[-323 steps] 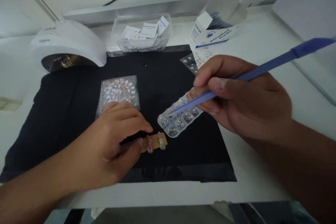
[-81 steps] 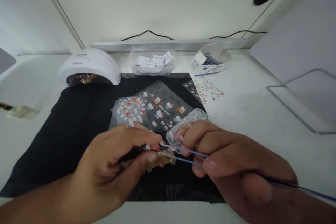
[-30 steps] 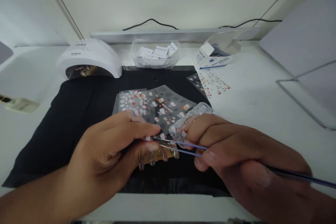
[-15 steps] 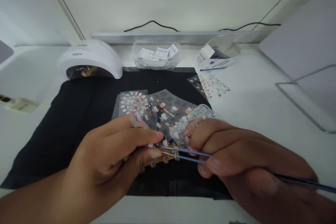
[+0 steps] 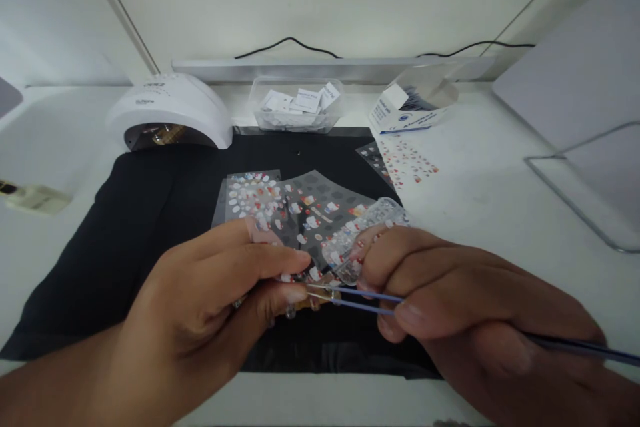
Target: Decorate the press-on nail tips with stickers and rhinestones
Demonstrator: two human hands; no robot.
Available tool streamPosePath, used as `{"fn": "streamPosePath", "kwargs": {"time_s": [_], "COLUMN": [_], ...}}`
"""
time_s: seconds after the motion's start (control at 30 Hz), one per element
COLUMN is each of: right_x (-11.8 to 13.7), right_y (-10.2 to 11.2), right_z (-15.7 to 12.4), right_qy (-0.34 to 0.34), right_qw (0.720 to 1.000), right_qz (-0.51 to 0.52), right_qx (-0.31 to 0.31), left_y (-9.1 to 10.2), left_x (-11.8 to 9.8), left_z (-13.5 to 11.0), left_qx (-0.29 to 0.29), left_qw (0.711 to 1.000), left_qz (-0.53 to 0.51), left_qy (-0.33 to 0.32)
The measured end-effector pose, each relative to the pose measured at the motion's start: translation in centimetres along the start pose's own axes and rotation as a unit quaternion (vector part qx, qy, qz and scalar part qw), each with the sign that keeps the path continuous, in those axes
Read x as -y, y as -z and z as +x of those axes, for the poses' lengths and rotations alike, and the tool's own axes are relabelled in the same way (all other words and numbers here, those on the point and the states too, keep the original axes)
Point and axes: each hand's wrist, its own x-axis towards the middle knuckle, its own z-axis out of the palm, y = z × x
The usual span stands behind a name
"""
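Observation:
My left hand [image 5: 210, 310] pinches the near corner of a clear nail sticker sheet [image 5: 320, 207] between thumb and forefinger, above a brown strip [image 5: 320, 299] carrying small false nails. My right hand [image 5: 450, 307] grips blue tweezers [image 5: 360, 300], whose tips meet the sheet's edge right beside my left fingertips. A clear rhinestone case [image 5: 373, 227] lies under my right fingers. All of this is over a black mat [image 5: 150, 213].
A second sticker sheet [image 5: 247, 193] lies on the mat. A white nail lamp [image 5: 170, 120] stands at the back left, a clear tub of wipe packets [image 5: 297, 103] behind the mat, an open pad box [image 5: 407, 110] and more stickers [image 5: 407, 163] to the right.
Since a second ago the hands and tweezers have stayed together at the sheet's corner, shifting slightly lower. Long before, the tweezers hovered over the rhinestone case and my left hand held the strip.

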Motion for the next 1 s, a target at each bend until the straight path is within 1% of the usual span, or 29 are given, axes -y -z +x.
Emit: {"fn": "streamPosePath", "kwargs": {"time_s": [0.23, 0.5, 0.67, 0.87, 1.0], "right_x": [0.03, 0.08, -0.02, -0.2, -0.27], "right_y": [-0.05, -0.08, -0.16, -0.17, -0.23], "right_z": [0.07, -0.15, -0.24, -0.3, -0.23], "right_qy": [-0.006, -0.024, -0.032, -0.049, -0.06], "right_qw": [1.0, 1.0, 0.999, 0.998, 0.996], "right_qz": [-0.001, 0.004, 0.011, 0.034, 0.06], "right_qx": [-0.001, -0.004, -0.011, -0.012, -0.031], "left_y": [0.0, 0.01, -0.18, -0.12, -0.04], "left_x": [-0.21, -0.46, -0.47, -0.17, -0.29], "left_z": [0.03, 0.21, 0.46, 0.46, 0.42], "left_qx": [-0.002, -0.012, -0.018, -0.028, -0.045], "left_qw": [1.0, 0.996, 0.993, 0.989, 0.988], "left_qz": [-0.012, -0.063, -0.084, -0.1, -0.104], "left_qy": [0.012, 0.063, 0.078, 0.104, 0.107]}}
